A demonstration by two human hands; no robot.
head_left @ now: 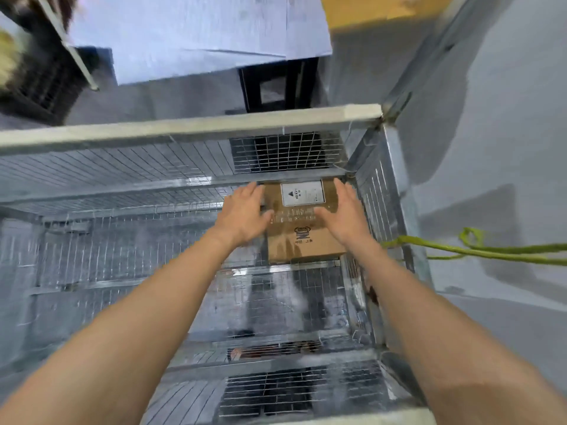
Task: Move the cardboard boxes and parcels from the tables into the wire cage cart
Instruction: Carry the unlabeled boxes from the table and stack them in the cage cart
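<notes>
A brown cardboard box [302, 231] with a white label lies on the floor of the wire cage cart [190, 124], in the far right corner. Both my arms reach down into the cage. My left hand [245, 211] is at the box's left edge with straight fingers. My right hand [345, 210] is over its right side, fingers straight as well. Whether the hands touch the box or hover just above it I cannot tell. Neither hand curls round anything.
The cage has mesh walls on all sides and a pale top rail. A blue-grey table [196, 35] stands beyond it, with a yellow-brown parcel [377, 7] at the top edge. A green strap [478, 250] hangs off the cage's right wall.
</notes>
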